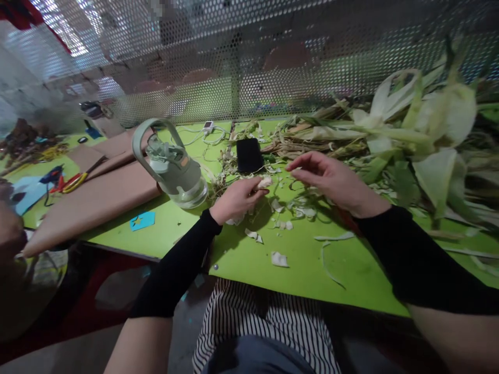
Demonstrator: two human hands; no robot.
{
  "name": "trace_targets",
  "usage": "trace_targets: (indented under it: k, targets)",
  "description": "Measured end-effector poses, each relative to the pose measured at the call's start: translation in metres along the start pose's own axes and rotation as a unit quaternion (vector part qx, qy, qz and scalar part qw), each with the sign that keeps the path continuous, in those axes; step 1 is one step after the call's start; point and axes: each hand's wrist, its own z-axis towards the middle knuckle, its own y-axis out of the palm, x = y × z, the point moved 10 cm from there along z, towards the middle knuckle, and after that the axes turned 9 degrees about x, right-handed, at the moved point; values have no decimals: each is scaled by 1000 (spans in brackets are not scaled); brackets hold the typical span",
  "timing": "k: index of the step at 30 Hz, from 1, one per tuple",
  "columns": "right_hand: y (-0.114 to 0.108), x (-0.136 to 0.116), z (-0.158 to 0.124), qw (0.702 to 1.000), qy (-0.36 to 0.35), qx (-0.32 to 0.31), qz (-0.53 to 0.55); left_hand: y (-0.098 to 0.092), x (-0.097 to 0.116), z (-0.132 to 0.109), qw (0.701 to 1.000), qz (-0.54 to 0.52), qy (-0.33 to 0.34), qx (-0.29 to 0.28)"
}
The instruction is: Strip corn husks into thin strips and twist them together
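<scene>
My left hand [238, 200] is closed around a small pale bundle [265, 182] that looks like folded corn husk, its top showing past the thumb and fingertips. To the right, my right hand [331, 179] hovers over the table with thumb and fingertips drawn together in a pinch, apart from the bundle. Whatever lies between those tips is too small to make out. Torn husk scraps [279, 259] and thin strips [334, 237] lie scattered below and between the hands. A black phone [249, 155] rests just beyond my left hand among dry fibres.
A pale green water bottle [177, 174] stands left of my left hand. Brown paper [105, 200], yellow-handled scissors [76, 182] and a blue tag [142, 221] lie farther left. Corn husks [421, 124] are heaped at right. Perforated metal [249, 67] borders the table's back. A person's arm [10, 223] shows at left.
</scene>
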Motion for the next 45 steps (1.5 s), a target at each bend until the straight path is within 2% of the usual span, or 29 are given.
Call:
trace_targets:
  k: [2,4,7,9,12,13,18,22,27,29,33,35,37,39,41,43,45]
  targets:
    - [-25,11,8,996,21,83,-10,-14,-3,0,999,-27,-15,36]
    - [-43,24,13,990,45,132,-25,-25,-2,-2,996,-67,-11,52]
    - [-54,36,19,986,54,144,-69,-23,3,-6,994,-107,-3,7]
    - [-59,39,21,982,49,145,-109,-6,11,-12,994,-88,0,-61]
    - [-66,41,22,978,37,157,-136,35,35,-29,979,0,49,-200]
    - [-67,42,22,977,35,156,-139,47,45,-34,970,25,70,-229]
    - [-70,52,23,975,41,136,-174,92,85,-53,942,106,117,-297]
    - [-72,57,22,975,41,119,-183,108,104,-47,943,136,117,-281]
    - [-65,58,21,969,32,61,-238,108,117,-34,956,155,124,-217]
    - [-65,59,22,968,29,56,-241,109,127,-43,952,153,139,-226]
    - [-65,59,23,971,30,47,-234,125,164,-86,921,76,211,-319]
    - [-63,59,22,967,33,40,-248,127,184,-98,912,33,254,-320]
    - [-60,57,22,962,33,35,-267,126,195,-99,910,7,279,-307]
    - [-55,54,24,960,27,31,-279,122,192,-95,909,17,280,-309]
    - [-49,52,26,955,14,25,-296,112,179,-87,915,48,273,-294]
    - [-40,51,29,942,-24,11,-336,94,155,-72,932,106,247,-244]
    - [-32,50,32,920,-74,-6,-386,73,119,-57,945,184,193,-191]
